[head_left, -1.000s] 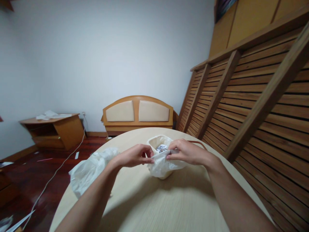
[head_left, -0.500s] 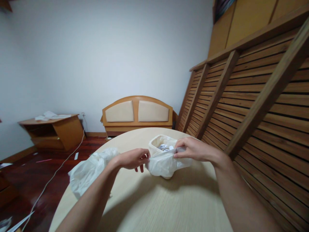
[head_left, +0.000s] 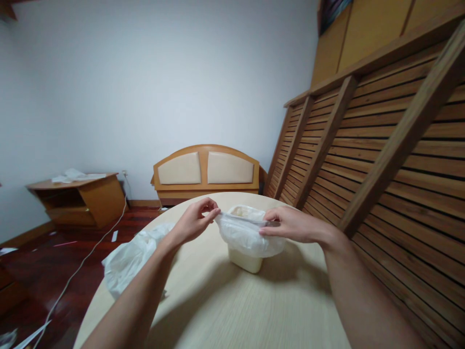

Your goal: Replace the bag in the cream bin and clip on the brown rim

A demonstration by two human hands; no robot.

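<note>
A cream-coloured plastic bin [head_left: 246, 261] stands on the round table, with a thin white plastic bag [head_left: 250, 238] draped over its rim and upper sides. My left hand [head_left: 196, 218] pinches the bag's edge at the bin's left and pulls it outward, so the edge is stretched taut. On the right, my right hand [head_left: 286, 224] grips the same edge between thumb and fingers, close to the rim. The near edge of the bag hides most of the inside of the bin. Beside my left forearm lies a crumpled white plastic bag [head_left: 132, 259].
The round pale table [head_left: 276, 305] bears both bags. Behind it stands a wooden headboard [head_left: 204, 169]. Slatted wooden panels [head_left: 363, 160] lean along the right. A low cabinet [head_left: 80, 194] with papers stands far left, and a white cable [head_left: 87, 261] runs over the floor.
My left hand has risen and drawn the bag's edge up to the left. The bag now sits higher, showing more of the bin's lower part. My right hand has hardly moved.
</note>
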